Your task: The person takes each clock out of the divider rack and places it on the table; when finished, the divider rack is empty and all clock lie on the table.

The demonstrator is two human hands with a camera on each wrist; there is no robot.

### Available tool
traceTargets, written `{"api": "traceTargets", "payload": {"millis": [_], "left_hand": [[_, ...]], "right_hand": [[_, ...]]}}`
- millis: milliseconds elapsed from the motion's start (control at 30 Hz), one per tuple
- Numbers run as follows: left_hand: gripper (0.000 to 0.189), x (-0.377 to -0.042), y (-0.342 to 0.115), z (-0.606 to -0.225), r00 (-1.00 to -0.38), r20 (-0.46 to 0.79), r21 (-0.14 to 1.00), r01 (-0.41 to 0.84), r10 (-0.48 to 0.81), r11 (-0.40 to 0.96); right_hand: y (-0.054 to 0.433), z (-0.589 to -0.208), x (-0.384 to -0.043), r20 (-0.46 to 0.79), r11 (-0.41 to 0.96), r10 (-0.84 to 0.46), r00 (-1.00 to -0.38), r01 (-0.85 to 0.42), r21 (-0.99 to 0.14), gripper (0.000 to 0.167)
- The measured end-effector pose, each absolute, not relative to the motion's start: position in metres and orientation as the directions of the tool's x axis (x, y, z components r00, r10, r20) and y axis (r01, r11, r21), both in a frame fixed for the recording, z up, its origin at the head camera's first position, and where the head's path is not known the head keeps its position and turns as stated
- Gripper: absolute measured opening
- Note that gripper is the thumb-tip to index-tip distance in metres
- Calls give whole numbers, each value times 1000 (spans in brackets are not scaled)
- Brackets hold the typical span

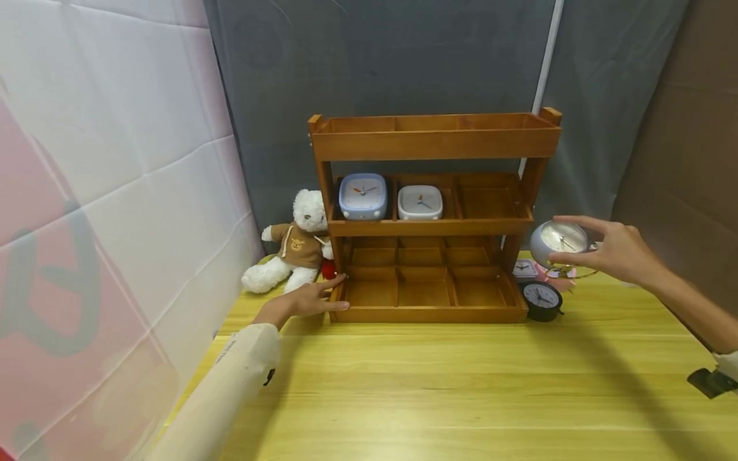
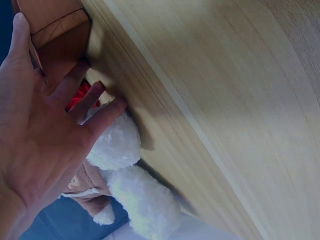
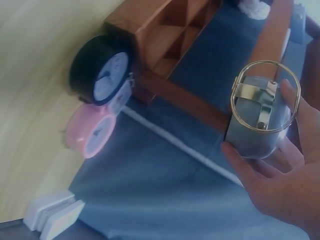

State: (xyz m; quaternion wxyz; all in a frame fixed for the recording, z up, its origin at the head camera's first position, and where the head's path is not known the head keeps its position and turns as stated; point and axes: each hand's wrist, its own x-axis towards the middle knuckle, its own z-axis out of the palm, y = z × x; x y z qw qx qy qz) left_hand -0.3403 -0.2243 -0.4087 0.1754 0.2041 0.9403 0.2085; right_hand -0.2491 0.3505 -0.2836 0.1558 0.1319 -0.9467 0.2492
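My right hand (image 1: 628, 255) holds a round grey clock (image 1: 542, 246) with a gold ring stand, raised beside the right side of the wooden shelf rack (image 1: 432, 146). In the right wrist view, thumb and fingers grip the clock body (image 3: 250, 142) from its sides, with the gold ring (image 3: 262, 62) facing the camera. Fingers spread and fairly straight, my left hand (image 1: 307, 299) touches the rack's lower left corner. On the middle tier sit a blue clock (image 1: 363, 196) and a white clock (image 1: 420, 202); the right compartment there holds nothing.
Right of the rack, a black clock (image 1: 541, 301) stands near a small lilac square clock (image 1: 523, 268) and a pink clock (image 1: 567, 276). A white teddy bear (image 1: 302, 246) in a brown hoodie leans at the left. White blocky objects (image 3: 55, 215) lie farther off.
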Motion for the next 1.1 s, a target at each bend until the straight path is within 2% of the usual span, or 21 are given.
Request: {"api": "traceTargets", "payload": {"millis": [500, 933, 1100], "left_hand": [[90, -339, -224, -407, -855, -255, 464, 301, 451, 833], [90, -342, -224, -407, -854, -255, 465, 303, 454, 832], [89, -340, -223, -408, -856, -260, 458, 297, 446, 838]], "right_hand": [[399, -334, -258, 287, 881, -176, -941, -281, -381, 73], [434, -383, -266, 222, 875, -161, -962, -243, -419, 73], [440, -399, -269, 237, 871, -161, -958, -251, -423, 75]]}}
